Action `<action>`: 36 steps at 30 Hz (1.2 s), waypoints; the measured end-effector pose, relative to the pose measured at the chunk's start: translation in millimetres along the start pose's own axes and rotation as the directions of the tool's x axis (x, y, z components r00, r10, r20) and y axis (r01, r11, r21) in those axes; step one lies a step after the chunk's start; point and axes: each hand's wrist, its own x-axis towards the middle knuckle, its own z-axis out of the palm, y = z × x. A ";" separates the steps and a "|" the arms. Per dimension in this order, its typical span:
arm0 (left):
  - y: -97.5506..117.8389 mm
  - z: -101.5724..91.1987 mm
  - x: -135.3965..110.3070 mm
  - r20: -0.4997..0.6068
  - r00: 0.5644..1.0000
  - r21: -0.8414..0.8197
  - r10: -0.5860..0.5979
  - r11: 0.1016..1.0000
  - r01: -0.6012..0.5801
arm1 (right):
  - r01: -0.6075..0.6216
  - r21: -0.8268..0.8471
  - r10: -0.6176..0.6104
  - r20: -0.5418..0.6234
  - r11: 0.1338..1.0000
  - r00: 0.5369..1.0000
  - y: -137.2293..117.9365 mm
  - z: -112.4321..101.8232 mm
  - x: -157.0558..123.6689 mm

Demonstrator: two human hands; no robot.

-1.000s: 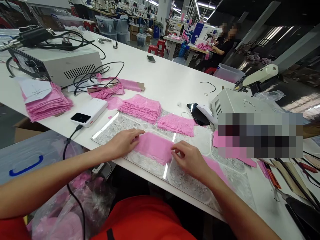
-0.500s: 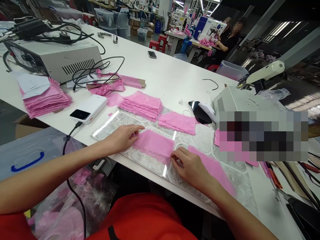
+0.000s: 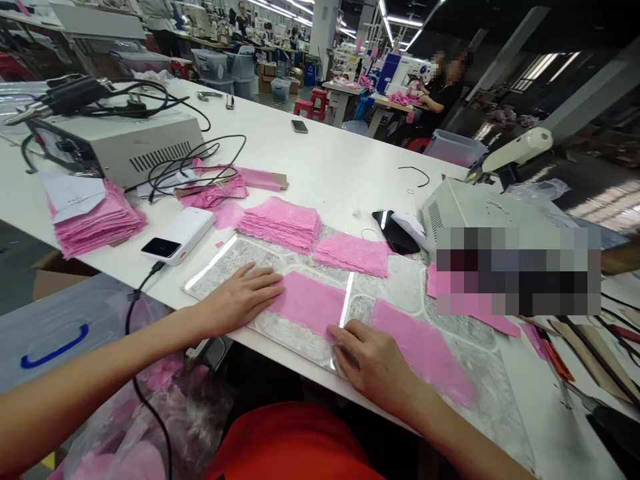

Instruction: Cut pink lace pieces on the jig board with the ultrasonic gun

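A smooth pink fabric piece (image 3: 310, 300) lies on a clear sheet over a grey-white patterned mat (image 3: 295, 343) at the table's front edge. My left hand (image 3: 245, 297) rests flat, its outstretched fingertips on the fabric's left end. At the lower right corner, my right hand (image 3: 373, 357) has its index finger and thumb close together on the edge, the other fingers curled. Just right of that hand lies a second pink fabric piece (image 3: 425, 350). Behind both hands sit two stacks of pink lace-textured pieces, a taller stack (image 3: 280, 223) and a lower stack (image 3: 350, 253).
A white power bank (image 3: 180, 233) with a cable lies left of the mat. Grey machine boxes stand at left (image 3: 135, 147) and right (image 3: 465, 207). Another pink stack (image 3: 97, 220) carries paper. A dark phone (image 3: 395, 233) lies behind the mat; scissors (image 3: 555, 357) lie at right.
My left hand has flattened from a curled pose onto the fabric's left end. The lace strip along the fabric's lower edge no longer shows. My right hand stays at the corner.
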 end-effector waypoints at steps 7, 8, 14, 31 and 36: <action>-4.4 8.5 5.5 -0.010 0.998 0.005 0.062 0.998 -0.062 | -0.250 0.038 0.253 -0.154 0.968 0.955 23.2 -21.7 -36.2; -2.0 9.4 12.3 0.002 0.995 0.003 0.096 0.995 -0.096 | -0.302 0.050 0.306 -0.190 0.952 0.933 28.6 -25.2 -44.9; 15.8 19.3 60.2 0.144 0.967 -0.033 0.210 0.978 -0.208 | -0.488 0.071 0.482 -0.326 0.870 0.813 53.3 -41.1 -95.2; 81.4 39.0 127.2 0.170 0.847 -0.135 0.504 0.863 -0.486 | -0.574 0.168 0.583 -0.435 0.801 0.686 57.5 -44.4 -162.5; 85.8 38.6 127.0 0.179 0.833 -0.142 0.524 0.851 -0.505 | -0.558 0.155 0.565 -0.423 0.815 0.708 53.9 -42.6 -166.5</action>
